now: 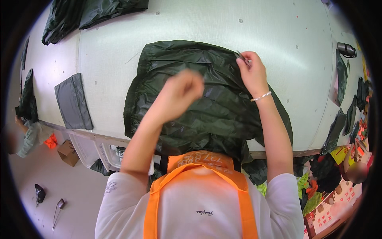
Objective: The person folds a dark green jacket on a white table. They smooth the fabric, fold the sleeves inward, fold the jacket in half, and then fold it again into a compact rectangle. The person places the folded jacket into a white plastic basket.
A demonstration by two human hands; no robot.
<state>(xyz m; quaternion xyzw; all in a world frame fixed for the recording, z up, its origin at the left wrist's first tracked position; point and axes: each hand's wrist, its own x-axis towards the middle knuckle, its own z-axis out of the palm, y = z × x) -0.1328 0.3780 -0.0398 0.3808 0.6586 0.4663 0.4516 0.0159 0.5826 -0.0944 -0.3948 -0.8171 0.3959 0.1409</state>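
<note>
A dark green, shiny garment (217, 89) with a gathered elastic edge on its left lies spread across the table in front of me. Over its middle, my left hand (184, 92) is raised and smeared by motion. Its fingers look curled in, and whatever they pinch cannot be made out. At the garment's far right edge, my right hand (253, 73) is closed around small metal thread snips (244, 59), whose tips point up and left beside the cloth. A beaded bracelet circles that wrist.
Folded dark garments (113, 12) lie at the far left of the pale table (278, 24), with a flat grey folded piece (73, 102) nearer. White plastic baskets (85, 148) stand below the left edge. A dark bottle (346, 50) is at far right. Other people work at both sides.
</note>
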